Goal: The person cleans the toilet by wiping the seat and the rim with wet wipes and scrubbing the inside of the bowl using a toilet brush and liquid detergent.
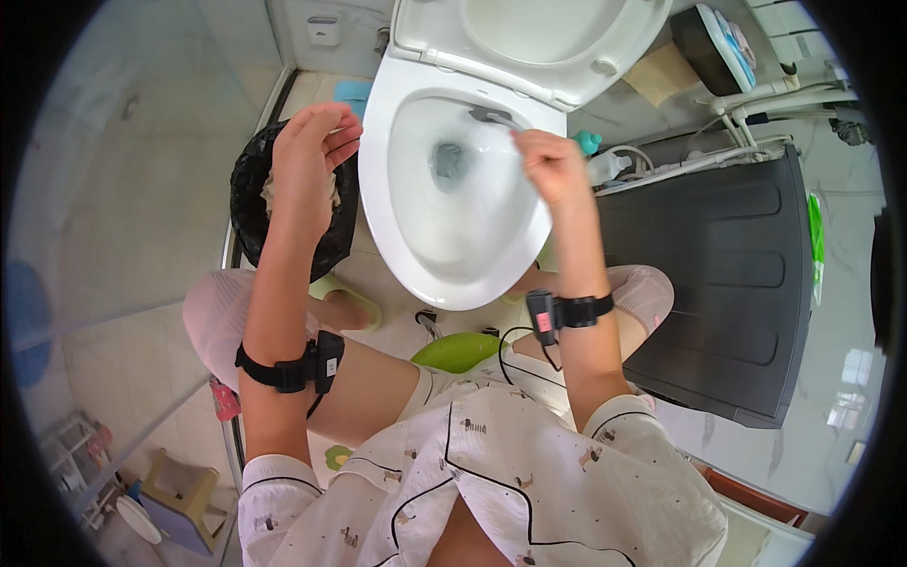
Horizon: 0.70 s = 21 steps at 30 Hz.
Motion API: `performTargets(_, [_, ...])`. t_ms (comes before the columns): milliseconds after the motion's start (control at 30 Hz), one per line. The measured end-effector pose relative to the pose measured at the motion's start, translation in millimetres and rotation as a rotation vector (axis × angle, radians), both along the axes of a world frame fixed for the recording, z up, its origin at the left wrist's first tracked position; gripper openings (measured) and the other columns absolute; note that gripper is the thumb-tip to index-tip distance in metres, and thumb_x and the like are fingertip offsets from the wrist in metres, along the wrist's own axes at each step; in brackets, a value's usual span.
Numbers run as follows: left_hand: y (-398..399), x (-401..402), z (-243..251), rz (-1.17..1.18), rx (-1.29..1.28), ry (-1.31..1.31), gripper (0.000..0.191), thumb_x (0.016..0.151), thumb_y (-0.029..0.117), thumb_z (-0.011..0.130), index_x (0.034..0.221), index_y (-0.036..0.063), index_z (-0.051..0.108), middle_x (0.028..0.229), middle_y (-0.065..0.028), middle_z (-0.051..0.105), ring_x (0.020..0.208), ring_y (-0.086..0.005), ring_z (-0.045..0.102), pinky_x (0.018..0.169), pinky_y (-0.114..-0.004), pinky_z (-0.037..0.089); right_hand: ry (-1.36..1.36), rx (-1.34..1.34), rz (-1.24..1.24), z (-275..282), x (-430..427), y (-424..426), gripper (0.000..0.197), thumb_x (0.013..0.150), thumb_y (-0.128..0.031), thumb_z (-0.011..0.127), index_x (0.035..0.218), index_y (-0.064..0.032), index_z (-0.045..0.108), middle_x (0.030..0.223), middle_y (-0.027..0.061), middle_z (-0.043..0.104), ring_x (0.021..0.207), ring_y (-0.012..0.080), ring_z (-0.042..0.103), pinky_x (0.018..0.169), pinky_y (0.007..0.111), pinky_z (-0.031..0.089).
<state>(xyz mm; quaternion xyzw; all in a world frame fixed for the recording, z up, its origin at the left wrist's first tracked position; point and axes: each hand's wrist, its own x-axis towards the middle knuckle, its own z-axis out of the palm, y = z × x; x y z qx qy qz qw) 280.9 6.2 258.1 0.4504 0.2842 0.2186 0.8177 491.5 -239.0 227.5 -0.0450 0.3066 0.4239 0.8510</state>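
Observation:
Before me stands a white toilet (460,273) with its seat and lid (542,28) raised and water at the bottom of the bowl. My right hand (553,164), slightly blurred, grips the handle of a toilet brush (490,115). The brush's grey head lies against the bowl's inner wall, at the upper right. My left hand (319,138) is raised over the left side of the rim, fingers partly bent, holding nothing. Beneath it is a waste bin lined with a black bag (249,205), with crumpled paper inside.
A dark grey appliance top (701,283) and white pipes (751,99) stand at right, near a teal bottle (588,142) and a clear bottle (607,169). A glass partition (142,177) runs along the left. A green stool or basin (457,352) lies below the bowl.

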Motion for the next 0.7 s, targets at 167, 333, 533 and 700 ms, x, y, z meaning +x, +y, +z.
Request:
performTargets(167, [-1,3,-7,-0.026,-0.004,-0.002,0.020,0.092,0.016,0.052,0.101,-0.0002,0.059,0.096,-0.0077,0.061,0.090,-0.0180,0.060,0.085,-0.031,0.049,-0.688,-0.692,0.557,-26,-96,75,0.008,0.092,-0.008,0.042,0.085,-0.0054,0.045,0.069,0.0013,0.040,0.046,0.0063,0.032,0.037,0.018,0.021])
performTargets(333, [1,0,-8,-0.017,-0.014,0.011,0.019,0.093,0.017,0.052,0.100,0.0006,0.060,0.095,-0.0070,0.061,0.090,-0.0176,0.060,0.084,-0.031,0.049,-0.707,-0.793,0.564,-29,-124,66,0.012,0.093,-0.012,0.042,0.081,-0.0099,0.041,0.067,0.0007,0.037,0.045,0.0065,0.028,0.035,0.021,0.018])
performTargets(533, [-4,6,-5,-0.020,-0.002,0.025,0.020,0.093,0.017,0.052,0.100,0.0004,0.060,0.094,-0.0064,0.061,0.089,-0.0174,0.060,0.084,-0.031,0.049,-0.627,-0.858,0.350,-38,-132,83,0.009,0.095,-0.013,0.039,0.087,-0.0113,0.043,0.065,-0.0005,0.036,0.046,0.0076,0.027,0.036,0.025,0.019])
performTargets(700, [-6,3,-8,-0.036,-0.012,0.031,0.020,0.093,0.017,0.052,0.101,0.0003,0.060,0.094,-0.0066,0.061,0.089,-0.0175,0.060,0.084,-0.032,0.049,-1.078,-1.114,0.792,-55,-141,55,0.027,0.096,-0.015,0.039,0.117,-0.0052,0.053,0.064,0.0049,0.050,0.048,0.0186,0.045,0.043,0.032,0.037])
